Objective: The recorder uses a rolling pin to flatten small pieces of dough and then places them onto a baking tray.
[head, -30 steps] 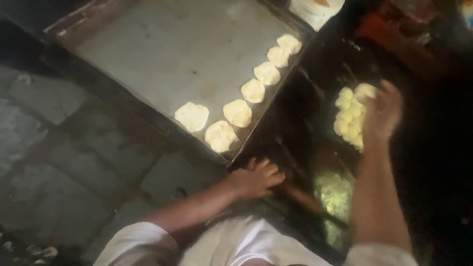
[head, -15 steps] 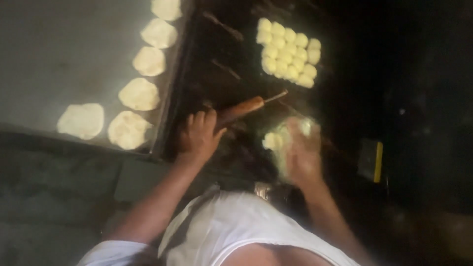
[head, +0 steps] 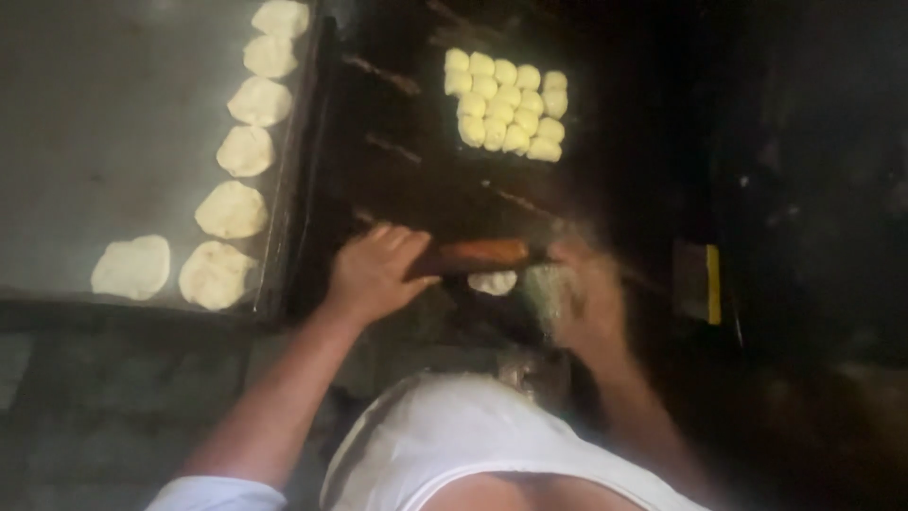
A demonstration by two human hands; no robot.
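Observation:
My left hand lies over the left end of a wooden rolling pin, fingers stretched along it. The pin rests across a small pale piece of dough on the dark work surface. My right hand is blurred at the pin's right end; its grip is not clear. Beyond the pin sits a tight cluster of several small dough balls. To the left, a large metal tray carries a row of flattened dough rounds along its right side.
The tray's raised dark rim runs just left of my left hand. A small yellow and black object lies to the right of my right hand. The far right is too dark to make out. Stone floor shows at the lower left.
The view has shifted right and nearer to the board. My right hand has set the dough piece down and moved to the pin's right end. The pin now lies over the dough.

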